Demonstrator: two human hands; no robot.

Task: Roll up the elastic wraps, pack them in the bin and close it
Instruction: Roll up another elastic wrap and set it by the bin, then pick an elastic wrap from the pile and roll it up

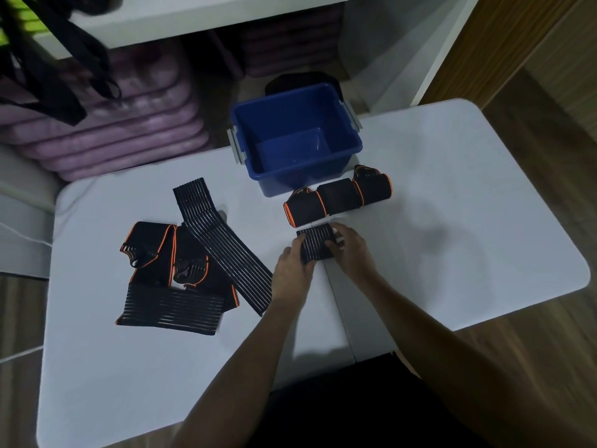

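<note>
Wrap in hand: a black ribbed elastic wrap rolled into a short cylinder (318,242) lies on the white folding table (452,195), just toward 6 o'clock from the finished rolls.
Left hand: the left hand (292,270) curls its fingers round the roll's 9 o'clock end, likely to keep the layers from springing loose.
Right hand: the right hand (350,250) grips the 3 o'clock end, fingers over the top, so the roll is pinned from both sides.
Finished rolls: 3 rolled wraps, 2 orange-edged (305,208) (373,185) and 1 plain black (339,195), sit touching in a row at 6 o'clock of the bin, probably staged for packing together.
Unrolled wraps: a long flat black ribbed strip (223,244) and a heap of orange-trimmed black wraps (168,276) lie at 9 o'clock of the hands, well apart, leaving working room.
Bin: the blue plastic bin with grey side latches (347,130) stands open at 12 o'clock; only its bare floor shows inside.
Lid: a dark shape (300,80) behind the bin may be the lid; it cannot be told for sure.
Progress: rolling seems about half done; packing and closing not yet begun.
</note>
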